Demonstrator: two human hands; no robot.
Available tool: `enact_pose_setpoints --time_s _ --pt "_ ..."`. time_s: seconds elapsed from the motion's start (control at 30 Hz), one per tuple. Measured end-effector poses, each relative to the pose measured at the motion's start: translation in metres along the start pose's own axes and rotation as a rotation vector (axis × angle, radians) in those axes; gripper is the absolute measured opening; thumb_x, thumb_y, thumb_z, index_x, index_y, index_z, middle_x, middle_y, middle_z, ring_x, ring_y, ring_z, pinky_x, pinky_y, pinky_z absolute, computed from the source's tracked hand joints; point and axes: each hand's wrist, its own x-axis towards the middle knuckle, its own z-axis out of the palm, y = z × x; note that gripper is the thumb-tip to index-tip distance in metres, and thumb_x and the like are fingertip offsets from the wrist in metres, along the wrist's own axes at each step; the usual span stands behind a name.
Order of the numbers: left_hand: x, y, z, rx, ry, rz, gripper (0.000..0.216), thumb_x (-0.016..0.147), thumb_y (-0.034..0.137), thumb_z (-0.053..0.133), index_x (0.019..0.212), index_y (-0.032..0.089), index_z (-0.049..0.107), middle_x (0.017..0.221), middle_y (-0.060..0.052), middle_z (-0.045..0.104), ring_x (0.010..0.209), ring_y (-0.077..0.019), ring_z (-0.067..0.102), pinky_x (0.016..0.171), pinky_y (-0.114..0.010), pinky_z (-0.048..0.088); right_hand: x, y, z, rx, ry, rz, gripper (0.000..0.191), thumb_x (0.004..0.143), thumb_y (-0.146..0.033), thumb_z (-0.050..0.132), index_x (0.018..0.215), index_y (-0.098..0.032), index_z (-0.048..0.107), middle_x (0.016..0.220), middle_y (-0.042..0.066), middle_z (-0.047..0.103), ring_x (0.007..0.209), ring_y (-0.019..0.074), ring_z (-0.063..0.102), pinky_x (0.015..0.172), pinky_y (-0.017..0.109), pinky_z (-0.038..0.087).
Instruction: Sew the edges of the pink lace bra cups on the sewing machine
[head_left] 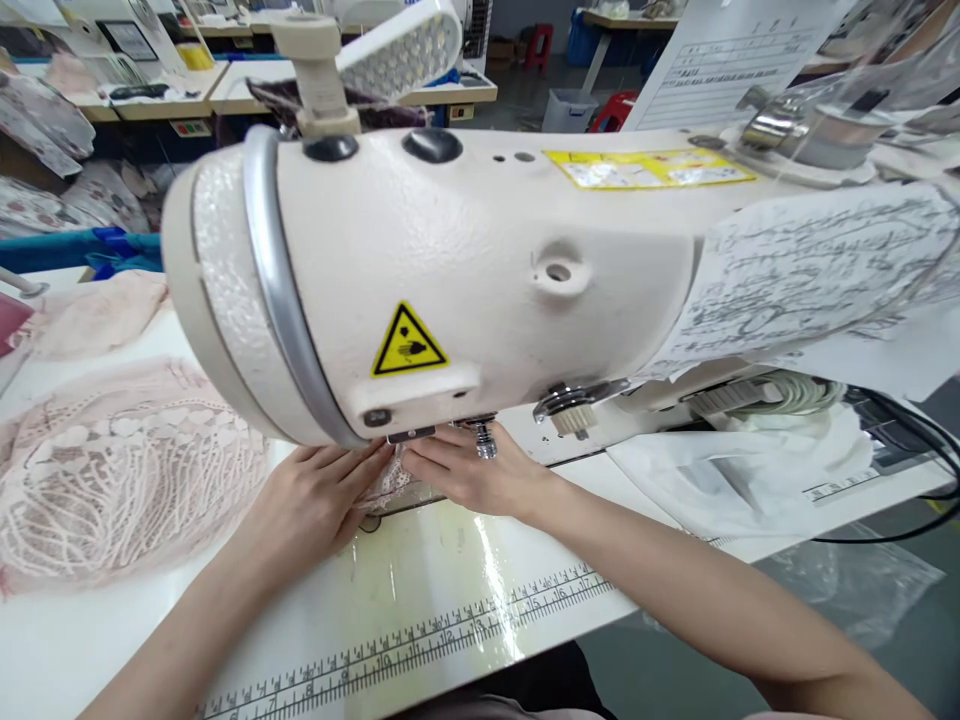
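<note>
Pale pink lace cloth [390, 482] shows, in the head view, in a small piece between the person's 2 hands, on the white table [435, 580] just under the front end of the big cream sewing machine [480, 230]. The left hand [311, 500] lies palm down with its fingers stretched out, their tips touching the lace. The right hand [476, 470] is on the other side, its fingers bent a little and also touching the lace. The machine hides some of the fingertips, so it is hard to tell if either hand is pinching the cloth or just pressing it down.

Near the left hand is a bigger heap of pink lacy cloth [135, 480]. On the other side, past the right arm, lies some white cloth [735, 480]. Ruler marks [420, 645] run along the near edge of the table. A yellow triangle sign [409, 342] is on the machine.
</note>
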Motion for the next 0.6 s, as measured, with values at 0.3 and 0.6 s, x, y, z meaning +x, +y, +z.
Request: enact_pose_setpoints --time_s 0.3,0.6 --pt "0.001 0.003 0.001 0.03 -0.01 -0.004 0.046 0.092 0.019 0.045 0.137 0.015 0.049 0.122 -0.008 0.067 0.093 -0.0237 0.068 0.088 -0.044 0.05 0.002 -0.011 0.016 0.136 0.088 -0.079 0.019 0.09 -0.008 0.052 0.077 -0.02 0.061 0.066 -0.005 0.063 0.072 0.0091 0.058 0.066 0.023 0.049" --pt "0.002 0.004 0.001 0.008 -0.016 -0.043 0.043 0.094 0.02 0.044 0.136 0.018 0.051 0.118 -0.009 0.069 0.094 -0.0235 0.067 0.087 -0.043 0.05 0.001 -0.011 0.013 0.215 0.09 -0.056 0.017 0.088 -0.006 0.054 0.08 -0.018 0.064 0.071 -0.004 0.066 0.076 0.0092 0.061 0.069 0.023 0.052"
